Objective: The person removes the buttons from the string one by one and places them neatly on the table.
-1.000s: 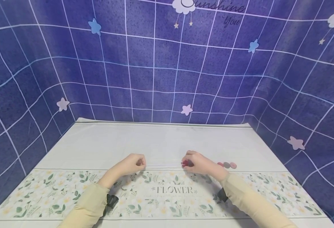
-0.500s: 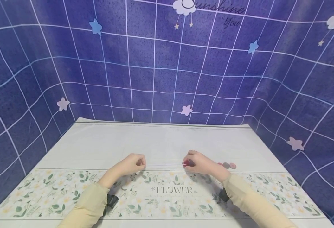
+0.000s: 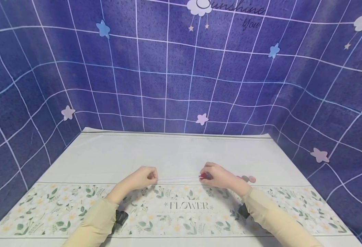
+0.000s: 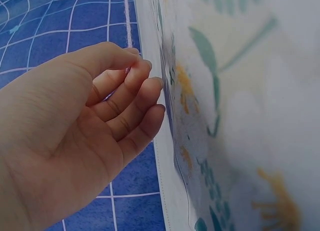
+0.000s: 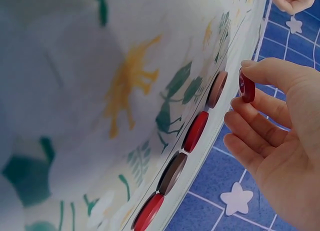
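My left hand [image 3: 144,177] pinches the end of a pale string [image 3: 178,179] between thumb and index finger. In the left wrist view the string [image 4: 128,21] leads away from those fingertips, while the other fingers curl loosely. My right hand [image 3: 218,176] pinches a round red button [image 5: 247,86] on edge, with its thumb and fingertips. The string runs nearly straight between both hands, just above the tablecloth. How it meets the button is too small to tell. Near the right hand several buttons lie in a row: pinkish-brown [image 5: 217,89], red [image 5: 195,131], dark brown [image 5: 172,173] and red [image 5: 149,212].
A white tablecloth [image 3: 122,151] with a printed flower band [image 3: 181,224] covers the table. Blue grid-patterned curtains [image 3: 156,85] stand behind and at both sides. Each wrist wears a black device [image 3: 121,217].
My right hand has shifted slightly to the right with the red button, drawing nearer to the row of buttons. The left hand has stayed in place with the string.
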Demonstrator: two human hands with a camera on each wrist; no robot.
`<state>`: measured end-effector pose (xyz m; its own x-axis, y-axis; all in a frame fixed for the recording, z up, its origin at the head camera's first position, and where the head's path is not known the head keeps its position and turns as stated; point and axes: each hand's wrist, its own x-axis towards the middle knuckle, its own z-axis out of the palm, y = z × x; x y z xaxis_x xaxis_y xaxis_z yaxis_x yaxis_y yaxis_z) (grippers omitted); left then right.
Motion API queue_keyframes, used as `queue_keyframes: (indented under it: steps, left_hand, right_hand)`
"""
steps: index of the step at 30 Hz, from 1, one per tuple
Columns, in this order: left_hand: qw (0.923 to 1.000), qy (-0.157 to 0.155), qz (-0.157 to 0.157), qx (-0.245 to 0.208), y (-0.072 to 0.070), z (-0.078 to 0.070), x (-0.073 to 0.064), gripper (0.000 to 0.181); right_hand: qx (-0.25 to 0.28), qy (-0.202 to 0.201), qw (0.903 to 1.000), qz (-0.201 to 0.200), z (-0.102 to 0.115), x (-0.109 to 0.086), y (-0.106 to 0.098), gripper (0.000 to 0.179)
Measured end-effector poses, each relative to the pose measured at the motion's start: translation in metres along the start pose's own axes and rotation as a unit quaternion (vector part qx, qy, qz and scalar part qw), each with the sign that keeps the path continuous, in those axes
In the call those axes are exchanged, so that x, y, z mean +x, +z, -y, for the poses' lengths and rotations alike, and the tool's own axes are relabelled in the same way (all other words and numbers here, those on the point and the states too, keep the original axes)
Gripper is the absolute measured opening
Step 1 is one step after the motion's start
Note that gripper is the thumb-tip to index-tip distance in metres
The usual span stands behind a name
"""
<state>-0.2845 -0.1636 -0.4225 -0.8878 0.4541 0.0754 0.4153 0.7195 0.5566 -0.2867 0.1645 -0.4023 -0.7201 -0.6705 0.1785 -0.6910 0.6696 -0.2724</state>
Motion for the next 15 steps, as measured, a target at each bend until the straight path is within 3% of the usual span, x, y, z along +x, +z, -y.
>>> queue_keyframes:
  steps: [6,15]
  left_hand:
    - [1.0,0.001,0.001,0.005,0.0004,0.001,0.0005,0.007]
    - [0.9999,0.01,0.002,0.008,-0.0026,-0.0008,-0.0013,0.007]
  right_hand:
    - [0.001,0.009,1.0,0.001,-0.0017,-0.0004,0.0007,0.027]
    - [-0.006,-0.023,0.9996,-0.017,-0.0073,-0.0024,0.0015,0.026]
